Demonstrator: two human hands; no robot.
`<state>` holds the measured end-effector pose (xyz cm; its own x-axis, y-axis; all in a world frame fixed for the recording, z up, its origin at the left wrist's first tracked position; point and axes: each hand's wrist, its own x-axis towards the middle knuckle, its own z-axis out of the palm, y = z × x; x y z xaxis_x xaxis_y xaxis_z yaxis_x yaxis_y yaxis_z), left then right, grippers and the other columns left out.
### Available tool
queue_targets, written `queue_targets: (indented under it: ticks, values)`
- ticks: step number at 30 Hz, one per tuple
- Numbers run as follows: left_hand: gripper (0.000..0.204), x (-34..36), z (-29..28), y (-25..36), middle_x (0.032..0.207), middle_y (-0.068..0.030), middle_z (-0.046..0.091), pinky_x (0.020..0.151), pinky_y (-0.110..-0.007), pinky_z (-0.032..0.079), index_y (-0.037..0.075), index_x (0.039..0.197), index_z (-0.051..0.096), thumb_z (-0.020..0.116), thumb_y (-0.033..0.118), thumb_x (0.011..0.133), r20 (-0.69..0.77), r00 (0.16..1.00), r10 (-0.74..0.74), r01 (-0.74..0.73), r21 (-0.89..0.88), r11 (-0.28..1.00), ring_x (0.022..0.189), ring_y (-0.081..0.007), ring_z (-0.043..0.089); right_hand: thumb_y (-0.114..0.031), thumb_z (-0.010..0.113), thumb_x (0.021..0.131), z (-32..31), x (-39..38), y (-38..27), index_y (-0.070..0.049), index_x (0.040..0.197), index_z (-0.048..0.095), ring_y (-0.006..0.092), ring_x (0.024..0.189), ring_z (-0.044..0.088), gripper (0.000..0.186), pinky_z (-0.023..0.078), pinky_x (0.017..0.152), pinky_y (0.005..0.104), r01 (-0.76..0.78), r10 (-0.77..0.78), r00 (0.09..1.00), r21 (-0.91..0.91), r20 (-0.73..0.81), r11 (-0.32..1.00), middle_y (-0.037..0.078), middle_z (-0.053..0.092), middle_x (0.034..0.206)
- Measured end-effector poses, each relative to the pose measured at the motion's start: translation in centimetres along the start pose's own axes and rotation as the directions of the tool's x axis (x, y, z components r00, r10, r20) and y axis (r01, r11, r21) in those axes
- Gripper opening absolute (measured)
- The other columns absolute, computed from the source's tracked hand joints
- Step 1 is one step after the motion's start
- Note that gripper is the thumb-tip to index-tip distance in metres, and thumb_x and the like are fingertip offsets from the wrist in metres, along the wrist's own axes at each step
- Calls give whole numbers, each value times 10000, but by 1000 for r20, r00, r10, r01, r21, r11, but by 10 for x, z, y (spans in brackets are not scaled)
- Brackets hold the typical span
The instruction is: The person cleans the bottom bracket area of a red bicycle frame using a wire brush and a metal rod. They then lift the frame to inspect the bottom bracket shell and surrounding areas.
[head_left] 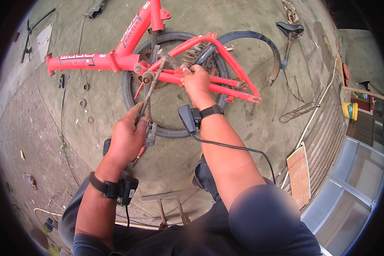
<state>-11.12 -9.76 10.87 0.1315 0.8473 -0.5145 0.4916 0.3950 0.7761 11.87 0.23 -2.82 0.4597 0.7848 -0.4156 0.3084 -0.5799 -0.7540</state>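
Observation:
A red bicycle frame (128, 61) lies in front of me over a wheel with a black tyre (175, 133). My left hand (127, 135) is wrapped round the handle of a hammer (156, 77). Its worn head is up by the frame's rear pivot, close to the fingers of my right hand. My right hand (196, 81) is closed in a pinch at the red frame, beside the rusty coil spring (191, 55); whatever its fingertips hold is hidden. A crank with a pedal (151, 135) points toward me, next to my left hand.
A curved black mudguard (260, 39) and a saddle on its post (289, 30) lie beyond to the right. Loose rings (82, 103) and a cable lie at left. A cardboard sheet (298, 176) and a yellow bucket (350, 111) are at right. A small wooden stool (161, 211) stands close to me.

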Motion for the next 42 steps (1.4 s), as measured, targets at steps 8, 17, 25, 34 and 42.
queue_targets:
  ticks: [8,17,25,34,42]
  values:
    - [413,22,11,40,728,-97,625,538,-341,492,-32,1422,538,551,119,1038,69,998,3,8,-170,985,552,-144,607,-161,661,1008,-10,0,-12,27,942,666,133,598,660,199,541,541,302,-113,87,983,158,160,981,77,681,724]
    - [455,57,37,51,808,-244,662,723,-454,530,9,1446,546,548,99,1000,18,973,230,-231,79,970,744,-350,688,-168,652,1015,-3,3,-7,8,917,661,134,602,669,201,541,546,307,-155,136,981,142,140,978,89,705,753]
    - [481,64,32,60,781,-216,683,677,-440,544,53,1474,548,552,92,994,64,966,249,-257,189,948,686,-328,694,-164,660,1013,0,6,-1,13,910,654,139,603,675,204,541,537,307,-126,104,987,193,124,973,79,693,756]
    - [485,67,29,57,733,-132,637,566,-363,517,40,1502,518,563,103,1024,52,951,306,-311,148,939,556,-192,626,-178,660,1016,0,4,-1,15,917,655,143,595,671,217,538,533,316,-155,128,983,215,133,964,82,687,729]
    - [478,68,32,47,726,-89,605,597,-347,518,51,1518,507,547,105,1044,62,949,308,-314,156,936,601,-179,611,-221,660,989,3,6,3,8,893,676,200,592,690,249,532,604,372,-130,114,989,180,96,975,116,727,692]
